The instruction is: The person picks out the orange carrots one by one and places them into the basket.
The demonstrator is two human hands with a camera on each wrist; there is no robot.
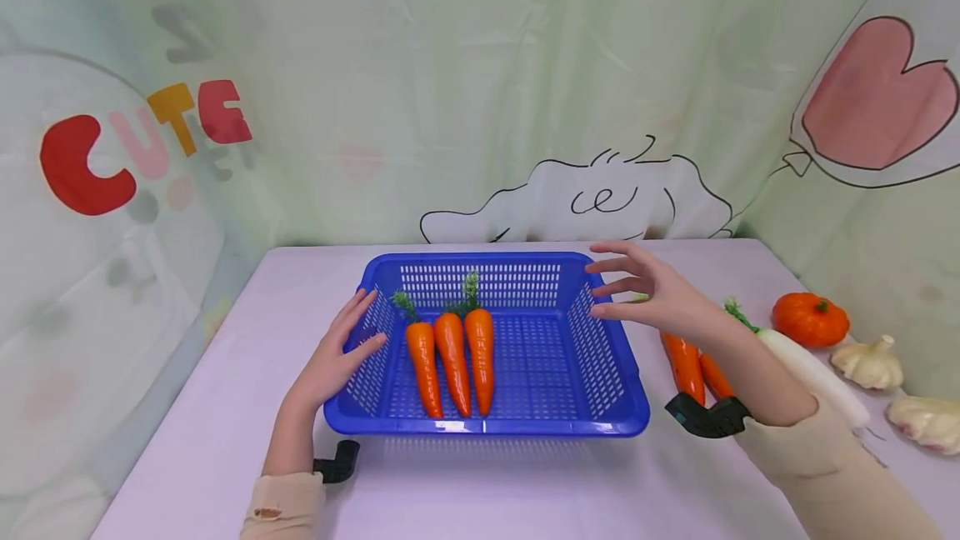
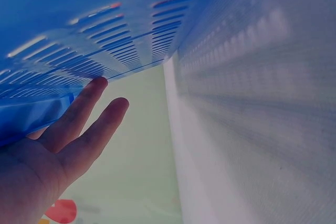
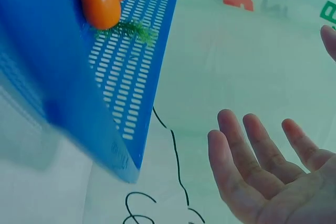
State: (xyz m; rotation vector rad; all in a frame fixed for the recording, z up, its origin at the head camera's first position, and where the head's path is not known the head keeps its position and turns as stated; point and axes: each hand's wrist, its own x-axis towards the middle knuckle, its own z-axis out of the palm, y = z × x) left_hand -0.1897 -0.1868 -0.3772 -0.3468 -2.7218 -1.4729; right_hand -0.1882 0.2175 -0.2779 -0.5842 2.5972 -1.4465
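Note:
A blue plastic basket [image 1: 525, 427] with slotted walls stands in the middle of the table. In its left half lie three orange carrots [image 1: 452, 365] with green tops, side by side. My left hand [image 1: 330, 361] is at the basket's left side, fingers extended along the outside and thumb toward the rim. The left wrist view shows these fingers [image 2: 86, 142] straight beside the slotted wall; whether they touch it I cannot tell. Past the right rim, my right hand [image 1: 645, 286] is raised with spread fingers. In the right wrist view that hand [image 3: 268, 182] is apart from the basket and holds nothing.
On the right of the table lie more carrots [image 1: 682, 365], partly behind my right forearm, and a white radish [image 1: 810, 373]. Farther right are an orange pumpkin [image 1: 810, 320] and two garlic bulbs [image 1: 870, 363]. A printed curtain [image 1: 450, 90] hangs behind the table.

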